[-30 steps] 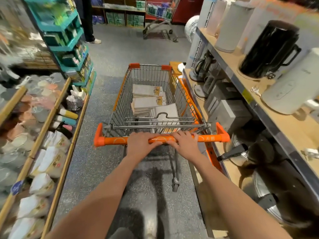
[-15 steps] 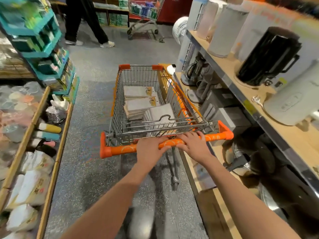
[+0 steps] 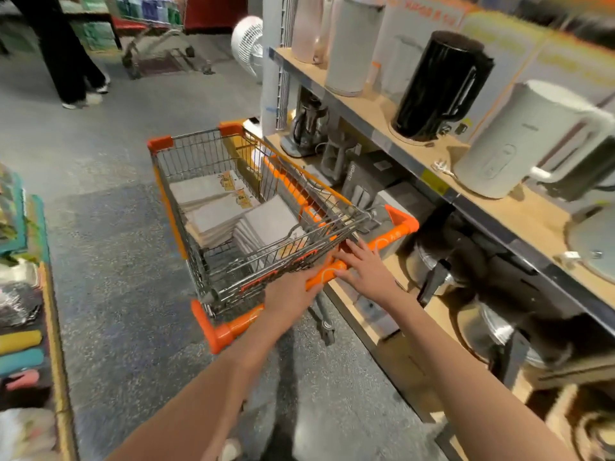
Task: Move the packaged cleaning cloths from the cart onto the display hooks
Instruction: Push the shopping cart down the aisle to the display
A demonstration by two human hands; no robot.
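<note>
Head view: a wire cart (image 3: 213, 181) with an orange handle (image 3: 392, 239) stands angled on the grey floor (image 3: 100, 168), its right side close against the shelves (image 3: 412, 164). Inside the cart lie stacks of grey packaged cloths (image 3: 213, 207), flat on the basket bottom, some with yellow labels toward the cart's far end; another stack leans near the handle.

The left hand (image 3: 293, 292) grips the handle, fingers curled over the bar, left of the handle's middle. The right hand (image 3: 367, 266) rests on the handle just right of the left hand, fingers spread and fairly straight over the bar, grasping nothing.

Right of the cart, the upper shelf carries a black kettle (image 3: 439, 84) and white kettles (image 3: 519, 141). Beyond the cart, a person's dark legs (image 3: 63, 58) stand near a second cart (image 3: 156, 31). A white fan (image 3: 248, 44) sits behind the shelves' end.
</note>
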